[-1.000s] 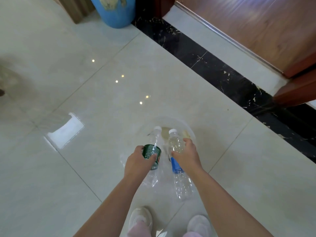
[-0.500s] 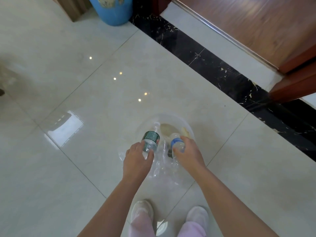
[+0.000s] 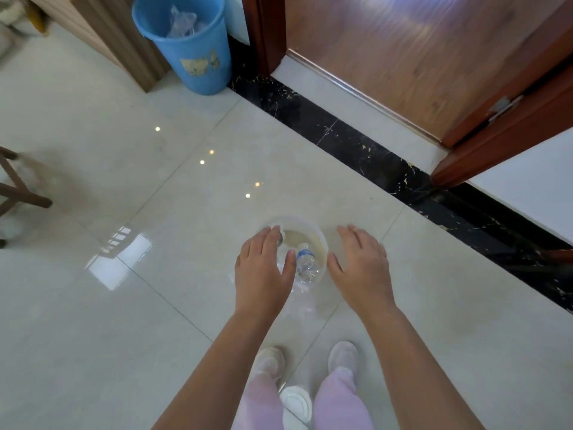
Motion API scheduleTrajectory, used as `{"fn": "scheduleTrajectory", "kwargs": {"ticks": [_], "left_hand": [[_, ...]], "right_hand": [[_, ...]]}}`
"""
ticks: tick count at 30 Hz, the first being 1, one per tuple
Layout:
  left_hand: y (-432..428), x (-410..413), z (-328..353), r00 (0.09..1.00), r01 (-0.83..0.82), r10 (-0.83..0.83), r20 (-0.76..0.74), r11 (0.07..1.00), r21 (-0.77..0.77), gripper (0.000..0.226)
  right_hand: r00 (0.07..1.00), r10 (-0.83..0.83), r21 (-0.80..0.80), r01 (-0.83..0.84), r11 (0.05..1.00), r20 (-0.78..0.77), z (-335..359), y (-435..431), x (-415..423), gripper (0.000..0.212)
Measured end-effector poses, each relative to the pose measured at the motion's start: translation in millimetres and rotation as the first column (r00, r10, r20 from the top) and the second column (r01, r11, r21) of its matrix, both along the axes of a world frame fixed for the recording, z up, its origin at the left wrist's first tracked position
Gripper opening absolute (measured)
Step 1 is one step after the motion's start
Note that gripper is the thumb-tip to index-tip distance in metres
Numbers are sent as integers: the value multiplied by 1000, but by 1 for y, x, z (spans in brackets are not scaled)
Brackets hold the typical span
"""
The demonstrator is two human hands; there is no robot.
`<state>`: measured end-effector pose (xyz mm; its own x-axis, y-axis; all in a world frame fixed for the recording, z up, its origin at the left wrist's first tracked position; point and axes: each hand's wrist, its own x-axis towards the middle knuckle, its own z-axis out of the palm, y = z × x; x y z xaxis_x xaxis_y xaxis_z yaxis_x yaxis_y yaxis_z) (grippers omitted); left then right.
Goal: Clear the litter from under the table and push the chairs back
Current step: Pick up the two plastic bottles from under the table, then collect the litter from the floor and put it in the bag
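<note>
Black marble strip (image 3: 341,139) along glossy pale tiles (image 3: 93,305)

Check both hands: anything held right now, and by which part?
Nothing is held. Left hand and right hand are open, fingers straight, over and beside the clear bowl; the blue-labelled bottle lies in it, ungripped.

I'm looking down into what reads as a lived-in home: a glossy cream tile floor (image 3: 93,305) meets a black marble threshold strip (image 3: 356,141) at a red-brown wooden door frame (image 3: 263,32), with wood-plank flooring (image 3: 403,51) in the room beyond. A blue plastic bin (image 3: 192,57) holding clear plastic litter stands in the corner beside a ribbed wooden panel (image 3: 124,41). Dark wooden chair legs (image 3: 18,193) show at the floor's left edge.
</note>
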<state>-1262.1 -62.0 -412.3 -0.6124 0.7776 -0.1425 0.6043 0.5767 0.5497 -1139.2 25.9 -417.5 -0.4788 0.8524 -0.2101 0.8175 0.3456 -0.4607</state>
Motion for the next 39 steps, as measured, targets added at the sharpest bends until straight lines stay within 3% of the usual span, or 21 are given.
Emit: {"fn": "scheduleTrajectory", "kwargs": {"ticks": [11, 24, 31, 39], "left_hand": [[-7, 55, 151, 987, 161, -158, -32, 974, 162, 46], [-40, 107, 296, 831, 551, -498, -249, 799, 241, 43], [-71, 148, 350, 653, 757, -663, -366, 555, 345, 39], [-123, 205, 396, 404, 898, -815, -416, 267, 349, 40]], "right_hand": [[999, -41, 108, 39, 993, 21, 160, -38, 48, 48], [917, -388, 323, 396, 859, -93, 324, -117, 117, 45], [816, -576, 372, 552, 746, -57, 377, -186, 149, 45], [579, -808, 419, 764, 490, -111, 423, -286, 192, 43]]}}
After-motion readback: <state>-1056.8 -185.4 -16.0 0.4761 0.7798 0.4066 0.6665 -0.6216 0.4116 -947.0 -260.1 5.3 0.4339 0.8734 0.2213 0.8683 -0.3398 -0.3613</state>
